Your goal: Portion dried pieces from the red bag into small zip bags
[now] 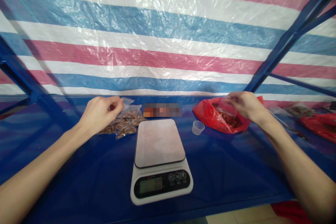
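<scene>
On the blue bench (91,168), at ten o'clock from the white digital scale (160,157), my left hand (101,113) pinched a small clear plastic packet (127,102) beside its pile (128,126). At two o'clock, my right hand (244,106) gripped a clear pouch (224,106) in its fingers above the red plastic bag (207,113), likely so spills dropped inside.

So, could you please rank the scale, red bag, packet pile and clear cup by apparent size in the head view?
1. scale, nearest the camera, so its lead is unsure.
2. red bag, partly behind the right hand.
3. packet pile, partly behind the left hand.
4. clear cup, plainly smallest.
</scene>
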Available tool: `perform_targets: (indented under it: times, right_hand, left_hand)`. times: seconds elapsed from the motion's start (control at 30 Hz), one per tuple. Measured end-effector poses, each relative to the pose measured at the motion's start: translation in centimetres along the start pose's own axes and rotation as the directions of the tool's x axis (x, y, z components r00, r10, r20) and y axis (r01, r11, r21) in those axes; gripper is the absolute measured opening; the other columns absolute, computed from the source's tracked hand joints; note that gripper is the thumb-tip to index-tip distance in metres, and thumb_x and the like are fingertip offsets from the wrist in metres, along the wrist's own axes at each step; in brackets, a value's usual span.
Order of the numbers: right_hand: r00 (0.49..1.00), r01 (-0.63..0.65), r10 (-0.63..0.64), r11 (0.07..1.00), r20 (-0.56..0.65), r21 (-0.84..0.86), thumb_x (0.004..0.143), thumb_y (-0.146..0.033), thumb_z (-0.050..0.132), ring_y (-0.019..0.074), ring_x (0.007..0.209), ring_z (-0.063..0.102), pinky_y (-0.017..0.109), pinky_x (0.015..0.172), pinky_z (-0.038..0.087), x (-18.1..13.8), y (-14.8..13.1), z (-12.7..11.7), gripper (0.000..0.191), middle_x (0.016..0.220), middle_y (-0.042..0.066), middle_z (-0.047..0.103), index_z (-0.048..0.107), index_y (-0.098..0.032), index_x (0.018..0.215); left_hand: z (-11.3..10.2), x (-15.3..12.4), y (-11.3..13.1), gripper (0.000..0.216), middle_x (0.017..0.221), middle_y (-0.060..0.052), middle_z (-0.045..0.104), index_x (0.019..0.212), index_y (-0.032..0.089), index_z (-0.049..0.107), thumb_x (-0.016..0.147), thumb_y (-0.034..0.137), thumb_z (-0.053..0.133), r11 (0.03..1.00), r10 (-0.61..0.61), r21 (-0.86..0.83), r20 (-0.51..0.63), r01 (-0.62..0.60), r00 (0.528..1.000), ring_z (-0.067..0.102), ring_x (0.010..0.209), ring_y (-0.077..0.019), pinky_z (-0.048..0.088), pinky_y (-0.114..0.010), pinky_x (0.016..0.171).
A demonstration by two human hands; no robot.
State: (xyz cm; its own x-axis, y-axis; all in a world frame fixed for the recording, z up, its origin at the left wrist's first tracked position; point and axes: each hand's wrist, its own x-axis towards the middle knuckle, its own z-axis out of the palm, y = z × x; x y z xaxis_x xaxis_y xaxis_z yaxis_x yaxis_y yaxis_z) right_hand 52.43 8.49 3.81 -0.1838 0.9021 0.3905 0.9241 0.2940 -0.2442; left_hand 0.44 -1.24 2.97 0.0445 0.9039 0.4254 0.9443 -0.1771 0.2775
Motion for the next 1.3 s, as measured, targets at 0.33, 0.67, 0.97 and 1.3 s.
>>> perform_targets:
  times: [0.33,0.67,0.97,1.3]
  right_hand:
    - [0.995,-0.041,0.035,0.998,-0.098,-0.055,0.092,-0.029,0.054,0.0263,0.073,0.070,0.034,0.069,0.045,-0.2,0.0,-0.3,0.029,0.078,0.013,0.078,0.077,-0.016,0.081]
    - [0.970,-0.139,0.164,0.979,-0.178,0.146,0.091,-0.027,0.057,0.0259,0.068,0.072,0.033,0.065,0.050,-0.7,-2.3,-2.1,0.022,0.076,0.012,0.078,0.075,-0.016,0.096]
    - [0.803,0.295,-0.254,0.955,-0.539,-0.009,0.105,-0.021,0.056,0.0272,0.103,0.080,0.038,0.093,0.061,-13.3,-10.2,-2.1,0.029,0.118,0.008,0.082,0.079,-0.025,0.123]
    - [0.858,0.489,-0.464,0.869,0.220,-0.077,0.105,-0.036,0.057,0.0316,0.148,0.055,0.041,0.112,0.059,-25.4,-9.1,2.2,0.068,0.168,0.001,0.046,0.037,-0.035,0.170]
  left_hand:
    - [0.5,0.1,-0.2,0.041,0.056,0.000,0.047,0.066,0.024,0.045,0.096,0.050,0.040,1.000,0.012,0.011,0.001,-0.012,1.000,0.043,0.052,-0.0169,0.028,-0.034,0.064]
    - [0.3,0.1,-0.2,0.041,0.055,0.000,0.046,0.066,0.024,0.044,0.097,0.051,0.039,1.000,0.014,0.010,0.010,-0.014,1.000,0.043,0.051,-0.0173,0.027,-0.034,0.064]
    - [0.0,0.1,0.0,0.039,0.054,-0.001,0.049,0.065,0.023,0.047,0.095,0.048,0.041,0.999,0.031,0.017,-0.015,-0.031,0.999,0.043,0.052,-0.0174,0.026,-0.033,0.063]
    - [-0.2,-0.3,1.0,0.039,0.055,-0.001,0.048,0.064,0.023,0.046,0.094,0.047,0.042,0.998,0.059,0.012,-0.048,-0.059,0.997,0.043,0.053,-0.0169,0.026,-0.032,0.063]
